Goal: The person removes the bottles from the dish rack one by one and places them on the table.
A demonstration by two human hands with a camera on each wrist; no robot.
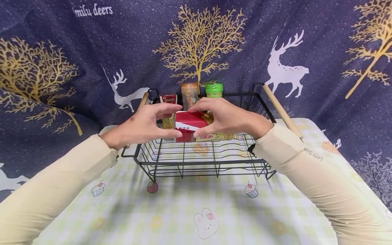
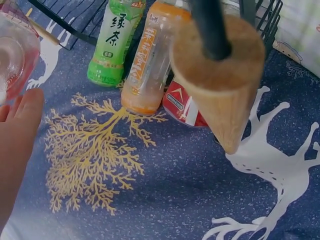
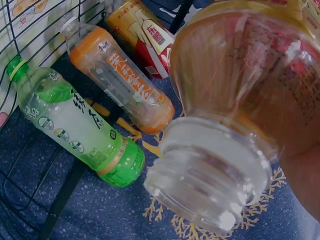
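Note:
Above the wire rack, my right hand (image 1: 228, 115) holds a plastic bottle with a red and gold label (image 1: 191, 118), thumb in front and fingers over the top. The bottle lies sideways, its base toward my left hand. Its uncapped clear mouth (image 3: 212, 175) shows in the right wrist view. My left hand (image 1: 142, 123) is at the base end, fingers straight and thumb apart, fingertips close to the base (image 2: 15, 55). Behind, a green tea bottle (image 3: 80, 125), an orange-labelled bottle (image 3: 120, 80) and another red and gold bottle (image 3: 142, 37) stand in a row.
The black wire rack (image 1: 183, 163) stands on a checked tablecloth (image 1: 171, 207), with wooden handles (image 1: 283, 110) at both sides. A dark blue cloth with deer and trees (image 1: 141, 44) hangs right behind it.

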